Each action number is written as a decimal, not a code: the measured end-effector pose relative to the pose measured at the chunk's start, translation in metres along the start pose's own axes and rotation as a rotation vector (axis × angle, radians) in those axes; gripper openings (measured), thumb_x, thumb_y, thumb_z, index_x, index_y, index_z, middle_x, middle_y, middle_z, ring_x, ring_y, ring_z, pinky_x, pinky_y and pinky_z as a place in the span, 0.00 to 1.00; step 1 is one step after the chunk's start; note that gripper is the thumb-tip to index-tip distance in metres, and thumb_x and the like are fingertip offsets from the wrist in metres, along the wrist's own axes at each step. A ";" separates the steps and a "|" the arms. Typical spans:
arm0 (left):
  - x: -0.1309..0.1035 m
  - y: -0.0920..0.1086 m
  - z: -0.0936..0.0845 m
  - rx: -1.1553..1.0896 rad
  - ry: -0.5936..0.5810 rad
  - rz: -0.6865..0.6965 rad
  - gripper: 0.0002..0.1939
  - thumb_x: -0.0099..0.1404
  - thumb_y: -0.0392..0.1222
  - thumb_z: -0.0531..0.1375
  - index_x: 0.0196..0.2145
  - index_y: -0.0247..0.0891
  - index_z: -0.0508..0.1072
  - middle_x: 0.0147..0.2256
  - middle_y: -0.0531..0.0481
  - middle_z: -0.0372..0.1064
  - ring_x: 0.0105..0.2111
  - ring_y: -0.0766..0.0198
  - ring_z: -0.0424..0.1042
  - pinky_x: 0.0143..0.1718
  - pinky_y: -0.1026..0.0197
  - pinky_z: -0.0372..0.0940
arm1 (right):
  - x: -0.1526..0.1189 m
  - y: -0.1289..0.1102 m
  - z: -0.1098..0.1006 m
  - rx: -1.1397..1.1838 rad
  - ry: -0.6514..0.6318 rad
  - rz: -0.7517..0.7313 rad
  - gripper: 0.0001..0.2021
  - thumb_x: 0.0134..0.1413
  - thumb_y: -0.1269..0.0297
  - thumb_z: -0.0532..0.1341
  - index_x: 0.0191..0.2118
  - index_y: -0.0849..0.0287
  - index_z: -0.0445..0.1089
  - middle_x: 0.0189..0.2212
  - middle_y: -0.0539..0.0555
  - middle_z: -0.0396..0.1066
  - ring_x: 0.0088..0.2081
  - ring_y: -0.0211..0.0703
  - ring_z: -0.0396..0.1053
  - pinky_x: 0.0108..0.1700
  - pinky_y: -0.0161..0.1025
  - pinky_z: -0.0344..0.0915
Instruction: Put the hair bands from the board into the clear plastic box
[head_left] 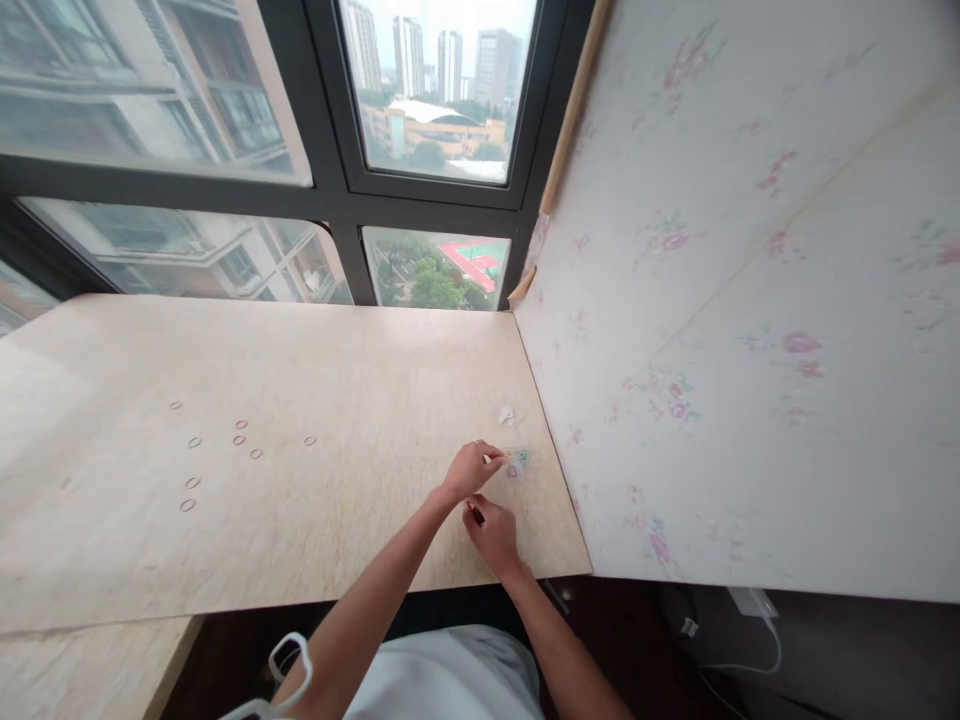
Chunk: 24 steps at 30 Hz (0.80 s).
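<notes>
My left hand (472, 470) reaches across the tabletop, its thumb and index finger pinched at the near edge of a small clear packet with yellow and green print (520, 456). Whether the fingertips grip the packet or something tiny beside it cannot be made out. A small round purplish-pink piece (513, 471) lies against the packet. Just below, my right hand (493, 532) is closed, thumb against curled fingers, close to my left wrist; anything in it is too small to name. Beyond the packet is a whitish translucent scrap (506, 414).
Several thin rings lie spread over the left of the beige tabletop (360, 380), among them a reddish ring (239, 440) and a dark ring (188, 505). A flowered wall (675, 300) borders the right side. A dark-framed window (431, 210) stands behind.
</notes>
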<state>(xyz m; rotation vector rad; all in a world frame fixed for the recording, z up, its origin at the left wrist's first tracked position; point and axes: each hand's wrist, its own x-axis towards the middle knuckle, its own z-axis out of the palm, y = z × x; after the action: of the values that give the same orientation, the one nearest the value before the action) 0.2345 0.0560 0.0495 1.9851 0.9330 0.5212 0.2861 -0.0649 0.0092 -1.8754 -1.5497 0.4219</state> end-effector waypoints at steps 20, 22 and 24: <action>-0.152 -0.104 -0.087 0.006 0.556 -0.182 0.05 0.60 0.41 0.56 0.28 0.38 0.68 0.26 0.52 0.67 0.25 0.66 0.66 0.28 0.63 0.61 | 0.052 -0.041 0.021 0.341 -0.170 0.055 0.17 0.57 0.54 0.53 0.36 0.61 0.72 0.15 0.46 0.64 0.16 0.37 0.63 0.16 0.31 0.58; -0.159 -0.106 -0.084 -0.010 0.556 -0.180 0.04 0.59 0.39 0.56 0.27 0.38 0.65 0.26 0.53 0.64 0.25 0.67 0.64 0.28 0.64 0.60 | 0.076 -0.065 0.037 0.348 -0.231 -0.006 0.16 0.56 0.55 0.53 0.36 0.61 0.72 0.15 0.46 0.63 0.16 0.36 0.63 0.17 0.30 0.58; -0.163 -0.106 -0.082 -0.019 0.546 -0.165 0.04 0.58 0.37 0.56 0.27 0.38 0.64 0.26 0.53 0.63 0.26 0.67 0.63 0.28 0.64 0.59 | 0.102 -0.094 0.058 0.335 -0.300 -0.079 0.14 0.56 0.57 0.54 0.35 0.60 0.72 0.16 0.45 0.63 0.17 0.35 0.64 0.18 0.29 0.58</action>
<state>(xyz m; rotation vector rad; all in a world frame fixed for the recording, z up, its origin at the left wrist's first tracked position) 0.0340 0.0105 0.0036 1.7546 1.4009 0.9999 0.2054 0.0570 0.0452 -1.5384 -1.6186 0.9008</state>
